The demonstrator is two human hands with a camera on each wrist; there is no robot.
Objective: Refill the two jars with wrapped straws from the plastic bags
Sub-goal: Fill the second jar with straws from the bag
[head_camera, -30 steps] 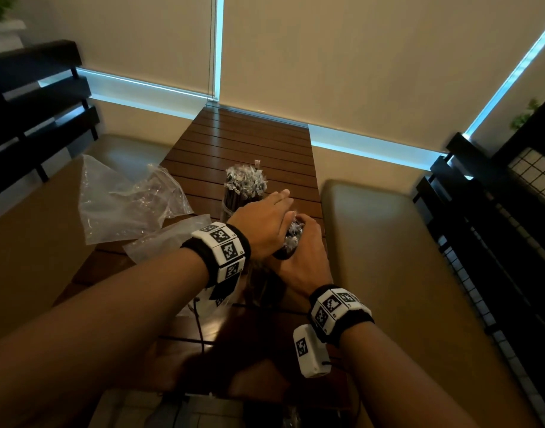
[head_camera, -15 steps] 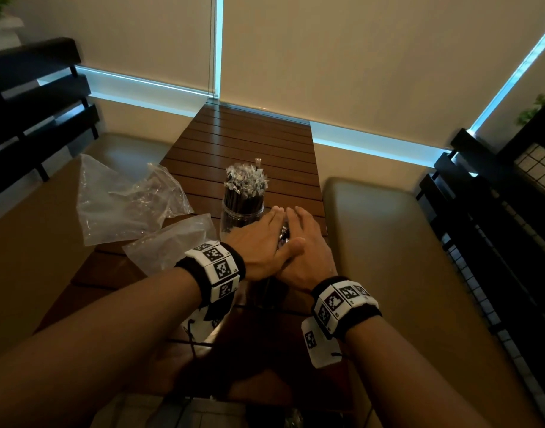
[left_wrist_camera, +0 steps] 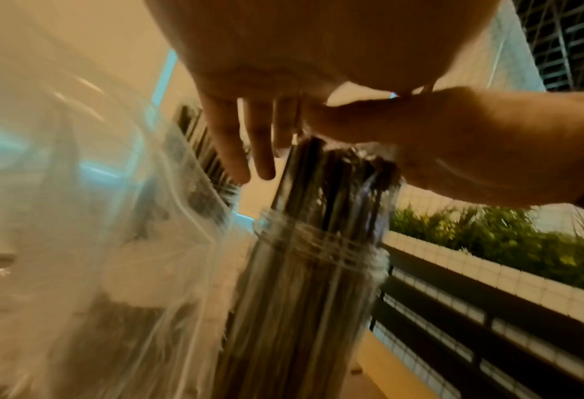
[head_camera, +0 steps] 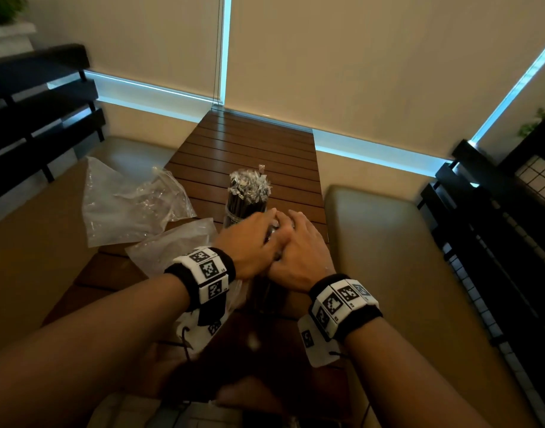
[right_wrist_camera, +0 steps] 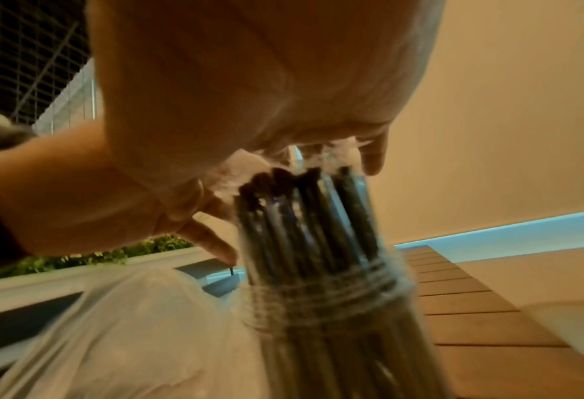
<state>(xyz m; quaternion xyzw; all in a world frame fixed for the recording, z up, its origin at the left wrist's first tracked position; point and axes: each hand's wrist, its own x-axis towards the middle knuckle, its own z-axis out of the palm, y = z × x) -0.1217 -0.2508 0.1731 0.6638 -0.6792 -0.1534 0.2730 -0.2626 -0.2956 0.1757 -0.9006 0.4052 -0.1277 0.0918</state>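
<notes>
A glass jar (left_wrist_camera: 317, 283) packed with dark wrapped straws (right_wrist_camera: 304, 216) stands on the wooden table (head_camera: 249, 149), hidden under both hands in the head view. My left hand (head_camera: 252, 239) and right hand (head_camera: 299, 245) lie side by side on the straw tops, fingers straight. The left fingers (left_wrist_camera: 249, 151) hang loose past the straws in the left wrist view. The right palm (right_wrist_camera: 249, 81) presses the crinkled wrapper ends. Just beyond stands a second jar (head_camera: 248, 196), full of straws with silvery wrapper tips.
Two limp clear plastic bags lie left of the jars, one (head_camera: 132, 205) on the bench cushion and one (head_camera: 172, 248) on the table under my left wrist. A padded bench (head_camera: 388, 242) runs along the right. Dark slatted railings flank both sides.
The right hand rose from beside the near jar and now lies flat on the straw tops next to the left hand. Both hands have barely moved in the last half second.
</notes>
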